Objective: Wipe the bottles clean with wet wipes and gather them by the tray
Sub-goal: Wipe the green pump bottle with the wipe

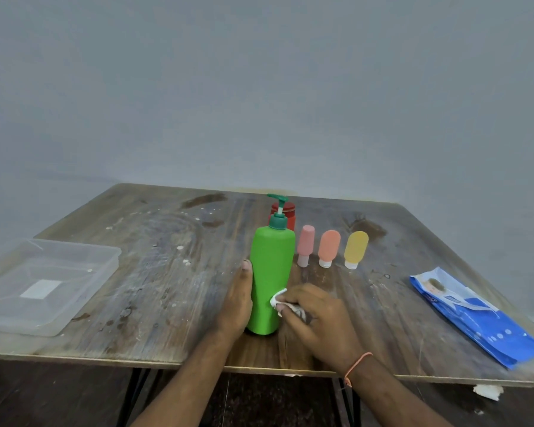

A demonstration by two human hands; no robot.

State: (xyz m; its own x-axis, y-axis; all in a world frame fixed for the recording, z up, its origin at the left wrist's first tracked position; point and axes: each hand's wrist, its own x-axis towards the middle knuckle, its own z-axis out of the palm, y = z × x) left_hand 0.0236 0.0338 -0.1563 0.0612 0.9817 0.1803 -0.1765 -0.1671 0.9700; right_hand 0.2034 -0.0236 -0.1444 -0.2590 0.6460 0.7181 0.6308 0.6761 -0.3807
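A tall green pump bottle (270, 272) stands upright near the table's front edge. My left hand (236, 303) wraps around its left side, thumb pointing up. My right hand (318, 318) pinches a crumpled white wet wipe (278, 298) and presses it against the bottle's lower right side. Behind the green bottle stands a red jar (289, 214), partly hidden by the pump. To its right stand three small squeeze bottles on their white caps: pink (305, 246), orange (329, 246) and yellow (355, 248). A clear plastic tray (84, 291) lies at the left.
A blue pack of wet wipes (478, 318) lies at the table's right front corner. The worn wooden table (167, 272) is stained and speckled. A crumpled white scrap (487, 392) lies on the floor below the right edge. A plain wall rises behind.
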